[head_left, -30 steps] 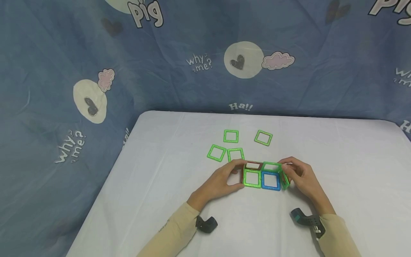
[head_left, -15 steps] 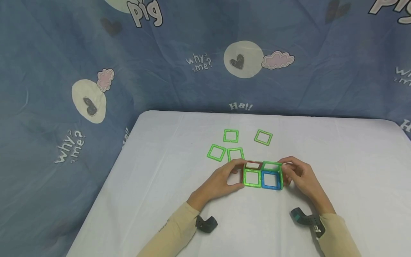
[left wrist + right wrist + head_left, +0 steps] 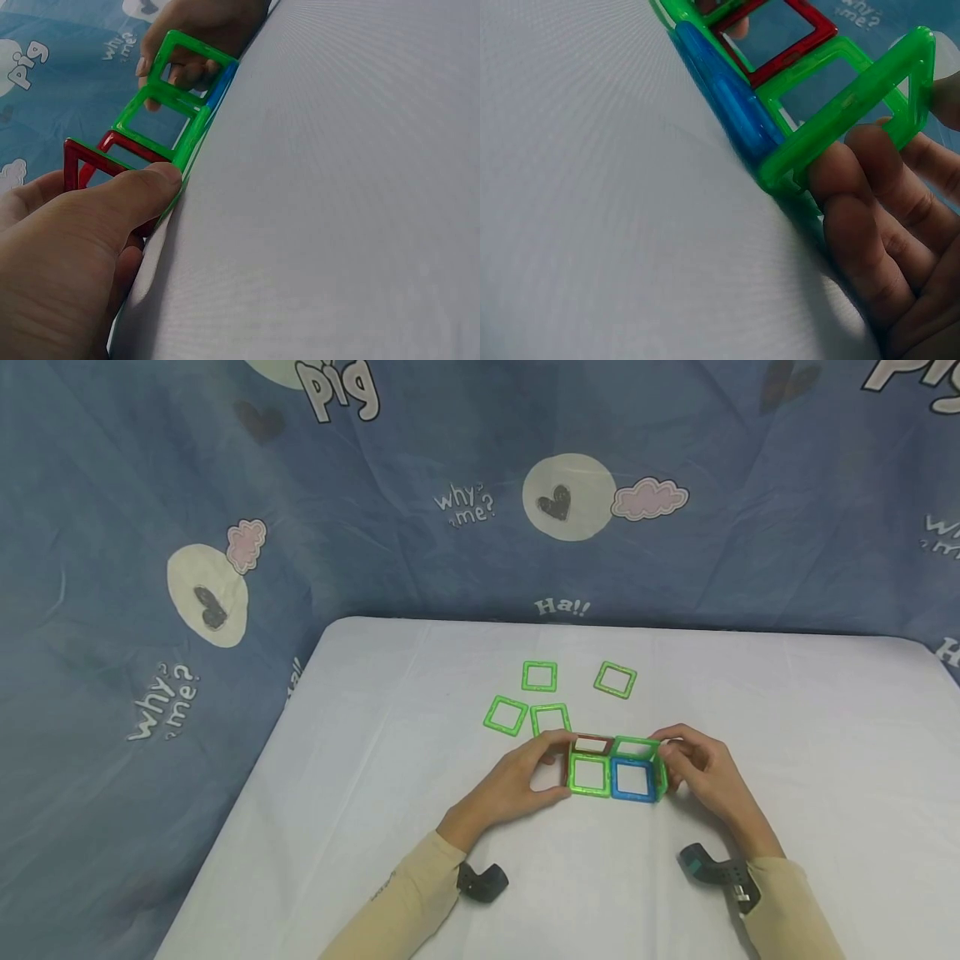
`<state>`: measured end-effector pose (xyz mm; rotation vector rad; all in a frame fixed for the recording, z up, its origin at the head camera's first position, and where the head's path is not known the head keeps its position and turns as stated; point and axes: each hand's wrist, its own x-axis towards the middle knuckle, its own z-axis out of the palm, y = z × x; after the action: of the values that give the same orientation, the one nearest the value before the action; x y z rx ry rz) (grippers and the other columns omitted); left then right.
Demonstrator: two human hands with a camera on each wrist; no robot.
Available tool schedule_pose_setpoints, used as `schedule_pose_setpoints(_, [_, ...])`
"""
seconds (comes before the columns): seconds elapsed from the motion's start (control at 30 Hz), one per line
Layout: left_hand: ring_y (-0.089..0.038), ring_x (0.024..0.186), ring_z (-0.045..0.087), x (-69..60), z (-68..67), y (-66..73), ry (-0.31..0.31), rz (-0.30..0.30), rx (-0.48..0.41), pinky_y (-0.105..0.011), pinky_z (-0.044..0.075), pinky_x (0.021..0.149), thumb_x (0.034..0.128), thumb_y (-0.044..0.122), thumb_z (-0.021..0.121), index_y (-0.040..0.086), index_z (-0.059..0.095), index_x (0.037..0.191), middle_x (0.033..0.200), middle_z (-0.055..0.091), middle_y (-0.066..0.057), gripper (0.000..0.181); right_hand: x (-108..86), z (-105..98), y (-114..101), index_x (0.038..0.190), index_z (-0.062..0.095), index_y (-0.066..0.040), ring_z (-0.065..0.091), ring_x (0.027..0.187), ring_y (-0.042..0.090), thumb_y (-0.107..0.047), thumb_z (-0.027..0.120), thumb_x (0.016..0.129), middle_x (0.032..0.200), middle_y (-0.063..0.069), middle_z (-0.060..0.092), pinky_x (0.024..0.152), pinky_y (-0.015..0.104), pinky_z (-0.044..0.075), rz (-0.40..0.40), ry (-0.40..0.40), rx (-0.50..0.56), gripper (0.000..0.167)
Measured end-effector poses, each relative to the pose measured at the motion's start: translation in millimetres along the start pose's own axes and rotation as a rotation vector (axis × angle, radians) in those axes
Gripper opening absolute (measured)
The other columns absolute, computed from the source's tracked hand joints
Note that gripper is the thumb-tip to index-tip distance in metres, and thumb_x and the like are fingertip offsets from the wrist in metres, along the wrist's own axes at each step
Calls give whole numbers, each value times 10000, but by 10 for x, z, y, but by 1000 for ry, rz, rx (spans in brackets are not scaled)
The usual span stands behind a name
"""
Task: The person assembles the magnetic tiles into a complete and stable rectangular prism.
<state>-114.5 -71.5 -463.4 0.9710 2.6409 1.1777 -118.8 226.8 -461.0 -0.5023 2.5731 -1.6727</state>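
Square magnetic tiles, open frames of coloured plastic, form a low open box on the table. A green tile (image 3: 589, 793) and a blue tile (image 3: 633, 797) lie flat as its base. Along the back stand a red tile (image 3: 112, 137) and a green tile (image 3: 806, 69). My left hand (image 3: 513, 783) grips the box's left end, where another red tile (image 3: 71, 161) stands, partly covered by the thumb. My right hand (image 3: 701, 768) pinches the green tile (image 3: 855, 97) at the right end, its fingertips against the outer side. That tile stands tilted slightly outward.
Several loose green tiles (image 3: 540, 689) lie flat behind the box, one (image 3: 550, 707) close to my left fingers. The table (image 3: 375, 760) has a white cloth. A blue printed curtain (image 3: 480, 568) hangs behind it.
The right-end green tile swung inward to nearly upright, and now leans slightly outward again, less than a second ago. Both hands stay nearly in place.
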Motion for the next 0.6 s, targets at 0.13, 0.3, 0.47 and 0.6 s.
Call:
schedule_pose_setpoints(0.13, [-62, 1219, 504, -7, 1, -2, 1, -3, -3, -152, 422, 1004, 829, 234, 727, 272, 283, 1439, 1381, 472, 61, 754, 1, 2, -1, 1134, 589, -34, 565, 513, 123, -102, 503, 970, 702, -55, 633, 500, 255, 495, 0, 2, -8, 197])
schedule_pose_setpoints(0.3, [-63, 1189, 530, -17, 1, 3, 8, -13, 12, -157, 432, 996, 822, 252, 734, 301, 285, 1435, 1376, 476, 75, 761, 0, 2, -5, 1132, 590, -33, 571, 511, 122, -109, 502, 972, 707, -10, 646, 504, 255, 497, 5, 1, -11, 197])
schedule_pose_setpoints(0.47, [-64, 1181, 539, -20, 6, -1, 13, -13, 30, -154, 433, 993, 819, 266, 736, 306, 290, 1432, 1374, 483, 77, 759, 1, 3, -10, 1135, 591, -35, 593, 525, 126, -119, 498, 976, 716, -11, 661, 570, 220, 487, 10, -1, -27, 202])
schedule_pose_setpoints(0.6, [-62, 1181, 540, -19, 5, -3, 16, -11, 29, -149, 431, 993, 816, 269, 739, 302, 300, 1428, 1376, 484, 77, 754, 4, 6, -14, 1136, 581, -18, 606, 521, 140, -110, 485, 981, 687, -29, 663, 586, 215, 494, 6, -16, 3, 204])
